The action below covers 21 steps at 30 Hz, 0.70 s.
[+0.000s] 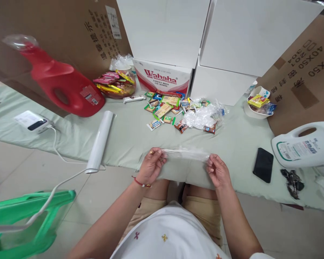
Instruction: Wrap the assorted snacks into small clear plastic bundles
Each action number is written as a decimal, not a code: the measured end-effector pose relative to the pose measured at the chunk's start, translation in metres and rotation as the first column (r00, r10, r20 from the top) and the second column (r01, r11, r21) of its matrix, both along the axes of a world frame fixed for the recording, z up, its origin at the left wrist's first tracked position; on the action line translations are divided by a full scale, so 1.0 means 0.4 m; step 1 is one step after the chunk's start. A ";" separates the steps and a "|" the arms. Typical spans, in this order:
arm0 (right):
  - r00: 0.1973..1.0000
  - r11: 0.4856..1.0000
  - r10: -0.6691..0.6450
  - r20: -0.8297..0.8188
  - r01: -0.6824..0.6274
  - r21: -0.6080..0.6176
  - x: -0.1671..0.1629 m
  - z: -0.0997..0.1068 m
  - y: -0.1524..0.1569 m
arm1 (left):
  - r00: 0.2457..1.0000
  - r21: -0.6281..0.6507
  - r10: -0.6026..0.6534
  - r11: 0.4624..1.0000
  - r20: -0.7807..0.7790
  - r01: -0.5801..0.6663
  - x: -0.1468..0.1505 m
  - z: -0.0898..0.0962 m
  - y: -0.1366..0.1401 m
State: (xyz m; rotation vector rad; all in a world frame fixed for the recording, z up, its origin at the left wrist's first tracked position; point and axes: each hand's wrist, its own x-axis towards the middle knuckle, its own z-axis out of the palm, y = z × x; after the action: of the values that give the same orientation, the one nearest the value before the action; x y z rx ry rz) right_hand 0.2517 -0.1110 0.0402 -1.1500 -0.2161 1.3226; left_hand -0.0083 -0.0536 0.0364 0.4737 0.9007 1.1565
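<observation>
Holds one clear plastic strip (187,154), perhaps a bag, well in front of the Wahaha carton (162,77), with fingertips of left hand (152,167) and right hand (218,171) clamped on opposite ends. Has it stretched out, seemingly not yet opened. At that carton's front: one crumpled plastic heap (199,117) and over a dozen loose snack packets (163,110), too overlapped for exact counting. Left of it: one red jug (66,84); right: one white bowl (256,114).

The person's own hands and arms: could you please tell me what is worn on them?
The left hand wears what looks like a gold-toned ring, with a red beaded bracelet at its wrist. The right hand shows no jewellery. Both forearms are uncovered; a white sleeve edges in.
</observation>
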 end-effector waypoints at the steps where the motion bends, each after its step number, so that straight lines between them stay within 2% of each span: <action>1: 1.000 1.000 0.017 0.011 -0.017 -0.008 0.001 -0.003 -0.004 | 1.000 -0.021 0.007 1.000 0.013 -0.007 -0.023 -0.003 -0.003; 6: 0.985 0.994 0.105 0.140 -0.099 -0.045 -0.015 -0.014 -0.023 | 0.998 -0.062 -0.028 0.998 -0.056 0.024 -0.091 -0.016 -0.020; 8: 0.965 0.993 0.116 0.236 -0.110 -0.039 -0.021 -0.016 -0.025 | 0.979 -0.014 0.010 1.000 -0.206 -0.013 -0.093 -0.009 -0.023; 9: 0.953 0.992 0.124 0.277 -0.120 -0.035 -0.023 -0.015 -0.026 | 0.939 0.048 0.045 0.998 -0.340 -0.030 -0.088 -0.002 -0.024; 10: 0.941 0.991 0.136 0.310 -0.133 -0.031 -0.024 -0.014 -0.025 | 0.863 0.139 0.093 0.990 -0.497 -0.027 -0.079 0.007 -0.025; 11: 0.931 0.989 0.149 0.334 -0.148 -0.028 -0.026 -0.012 -0.024 | 0.749 0.246 0.152 0.969 -0.644 0.015 -0.066 0.017 -0.027; 13: 0.914 0.984 0.175 0.366 -0.179 -0.024 -0.031 -0.007 -0.021 | 0.484 0.410 0.268 0.886 -0.833 0.215 -0.032 0.037 -0.029; 15: 0.902 0.980 0.187 0.388 -0.196 -0.015 -0.037 0.000 -0.018 | 0.277 0.403 0.306 0.805 -0.911 0.435 0.006 0.049 -0.027; 17: 0.895 0.980 0.187 0.406 -0.201 -0.008 -0.039 0.006 -0.018 | 0.136 0.247 0.207 0.786 -0.969 0.566 0.035 0.049 -0.015; 18: 0.891 0.980 0.186 0.415 -0.200 -0.009 -0.038 0.010 -0.019 | 0.099 0.164 0.131 0.791 -0.986 0.589 0.043 0.045 -0.005; 19: 0.887 0.980 0.184 0.424 -0.198 -0.013 -0.034 0.013 -0.021 | 0.099 0.105 0.057 0.800 -0.993 0.590 0.045 0.040 0.005; 20: 0.883 0.980 0.186 0.431 -0.197 -0.019 -0.027 0.015 -0.024 | 0.141 0.082 0.001 0.817 -0.990 0.571 0.043 0.034 0.016; 21: 0.881 0.980 0.190 0.433 -0.200 -0.024 -0.019 0.018 -0.028 | 0.220 0.088 -0.036 0.843 -0.975 0.530 0.036 0.028 0.026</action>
State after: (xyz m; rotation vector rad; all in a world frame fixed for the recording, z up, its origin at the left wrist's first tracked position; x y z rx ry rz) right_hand 0.2442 -0.1222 0.0473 -1.4263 -0.6876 1.2164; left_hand 0.0063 -0.0432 0.0476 1.8060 1.5142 0.5579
